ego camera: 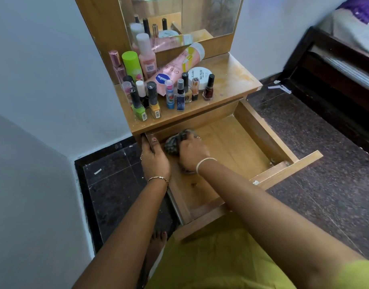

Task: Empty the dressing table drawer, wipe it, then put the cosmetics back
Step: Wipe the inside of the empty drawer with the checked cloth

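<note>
The wooden drawer (265,130) of the dressing table is pulled out and holds no cosmetics. Inside its far left corner my right hand (192,152) presses a dark crumpled cloth (174,142) against the drawer floor. My left hand (154,159) grips the drawer's left side wall beside it. The cosmetics stand on the tabletop (231,80): several nail polish bottles (153,101), a green spray can (132,64), a pink bottle (146,56), a pink Vaseline tube (175,69) lying down, and a white nail polish remover jar (199,77).
A mirror (179,15) rises behind the tabletop. White walls close in on the left. Dark tiled floor (315,126) lies to the right, with a dark wooden bed frame (336,65) at the far right. My bare foot (156,245) stands below the drawer.
</note>
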Demonstrator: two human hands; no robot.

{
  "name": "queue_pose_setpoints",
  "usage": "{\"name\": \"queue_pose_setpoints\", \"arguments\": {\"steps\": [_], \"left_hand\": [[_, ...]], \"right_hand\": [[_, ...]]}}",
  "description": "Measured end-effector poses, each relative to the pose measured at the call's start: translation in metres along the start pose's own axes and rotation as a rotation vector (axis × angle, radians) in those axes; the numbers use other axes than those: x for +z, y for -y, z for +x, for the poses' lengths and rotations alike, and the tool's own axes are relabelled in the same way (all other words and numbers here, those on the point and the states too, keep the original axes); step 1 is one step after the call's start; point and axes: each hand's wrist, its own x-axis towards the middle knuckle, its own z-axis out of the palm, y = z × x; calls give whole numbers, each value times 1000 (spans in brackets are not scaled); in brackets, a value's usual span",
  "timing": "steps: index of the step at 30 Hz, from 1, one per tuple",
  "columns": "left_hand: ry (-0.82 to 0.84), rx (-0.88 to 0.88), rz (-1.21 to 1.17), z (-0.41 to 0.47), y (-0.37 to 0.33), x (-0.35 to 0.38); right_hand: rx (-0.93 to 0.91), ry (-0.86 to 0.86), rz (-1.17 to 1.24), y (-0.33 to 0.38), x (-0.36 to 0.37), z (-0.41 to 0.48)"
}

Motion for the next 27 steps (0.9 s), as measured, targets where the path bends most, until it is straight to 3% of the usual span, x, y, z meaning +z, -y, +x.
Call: {"name": "queue_pose_setpoints", "arguments": {"steps": [4,13,23,27], "left_hand": [[-10,-25,33,-2,-5,-1],[16,-27,86,-9,-12,-6],[232,-67,194,-12,-27,-28],[39,42,171,-19,-32,-38]], "right_hand": [[-121,20,2,12,5,-12],[-204,115,-50,-3,0,-29],[-266,371,1,-16,-25,-61],[-190,505,189,-35,-47,-61]]}}
